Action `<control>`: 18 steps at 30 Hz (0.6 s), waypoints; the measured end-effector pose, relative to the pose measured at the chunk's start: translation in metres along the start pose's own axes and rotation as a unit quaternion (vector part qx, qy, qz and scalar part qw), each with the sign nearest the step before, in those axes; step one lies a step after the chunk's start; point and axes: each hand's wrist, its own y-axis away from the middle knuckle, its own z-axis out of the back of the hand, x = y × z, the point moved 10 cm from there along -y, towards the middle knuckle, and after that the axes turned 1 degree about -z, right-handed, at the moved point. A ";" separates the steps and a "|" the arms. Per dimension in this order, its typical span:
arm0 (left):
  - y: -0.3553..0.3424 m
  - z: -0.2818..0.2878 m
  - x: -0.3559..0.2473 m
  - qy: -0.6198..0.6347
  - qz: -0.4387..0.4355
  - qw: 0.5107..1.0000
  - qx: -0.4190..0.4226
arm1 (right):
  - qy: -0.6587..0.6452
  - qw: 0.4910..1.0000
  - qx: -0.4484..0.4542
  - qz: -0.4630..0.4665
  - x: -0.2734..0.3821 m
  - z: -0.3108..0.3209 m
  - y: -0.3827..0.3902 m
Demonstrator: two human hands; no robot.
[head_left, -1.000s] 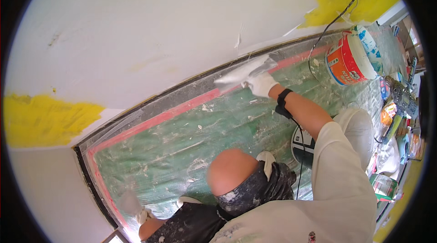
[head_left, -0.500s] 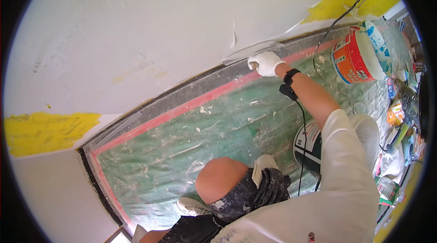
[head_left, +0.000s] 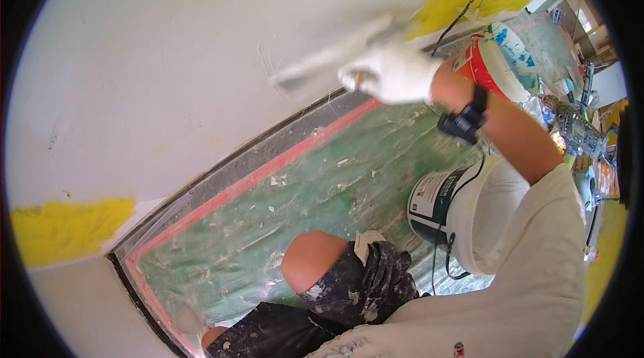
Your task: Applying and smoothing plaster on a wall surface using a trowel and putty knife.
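Observation:
My right hand (head_left: 399, 75), in a white glove, is raised against the wall (head_left: 168, 76) with its fingers wrapped round a plastering trowel. The trowel's blade (head_left: 305, 75) is smeared by motion and lies along the white-coated surface, above the dark strip at the wall's foot. Just left of the blade, a thin ridge of plaster (head_left: 268, 59) shows on the wall. A black strap with a small device (head_left: 466, 118) circles my right wrist. My left hand is not in the picture. A pale shape (head_left: 190, 320) near my left knee is too unclear to name.
Green protective sheeting (head_left: 261, 217) with pink tape (head_left: 268, 173) covers the floor. By my right side stands a white bucket with a dark band (head_left: 429, 200). Farther right are a red bucket (head_left: 469, 66), a black cable (head_left: 463, 12) and a clutter of tools (head_left: 573, 123).
My right hand and the trowel have risen from the wall's foot onto the wall. My view has shifted right, and more of the white bucket shows.

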 end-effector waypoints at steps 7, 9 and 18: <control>0.037 0.111 -0.037 0.206 -0.074 0.931 -0.292 | 0.097 0.989 0.098 -0.056 -0.115 -0.208 0.014; 0.034 0.110 -0.022 0.245 -0.063 0.928 -0.275 | 0.077 0.986 0.102 -0.110 -0.140 -0.216 0.010; 0.052 0.137 -0.004 0.417 -0.056 0.893 -0.160 | 0.057 0.974 0.082 -0.203 -0.240 -0.237 0.014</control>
